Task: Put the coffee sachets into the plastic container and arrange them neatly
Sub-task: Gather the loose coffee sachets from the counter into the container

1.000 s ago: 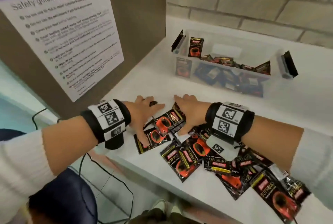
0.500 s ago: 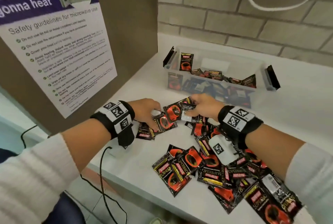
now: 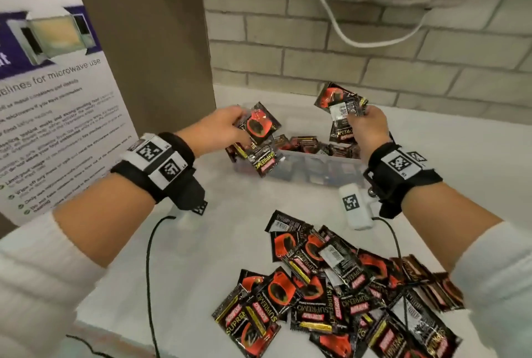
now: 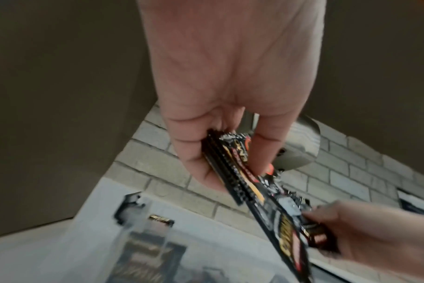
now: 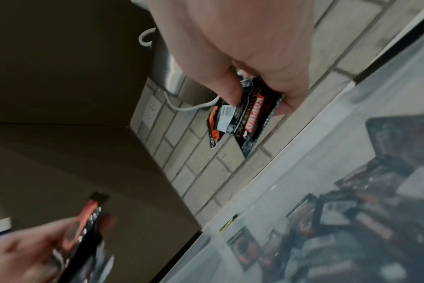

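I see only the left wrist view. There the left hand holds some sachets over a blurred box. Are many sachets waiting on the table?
Observer: Yes. A big pile lies on the table, nearer to the person than the container.
Operator: What does the right hand hold? I see only its edge.
Observer: The right hand grips a fan of sachets, raised above the right part of the container.
Operator: Is the container's inside tidy?
Observer: No. The loose sachets inside lie mixed at different angles, not in rows.
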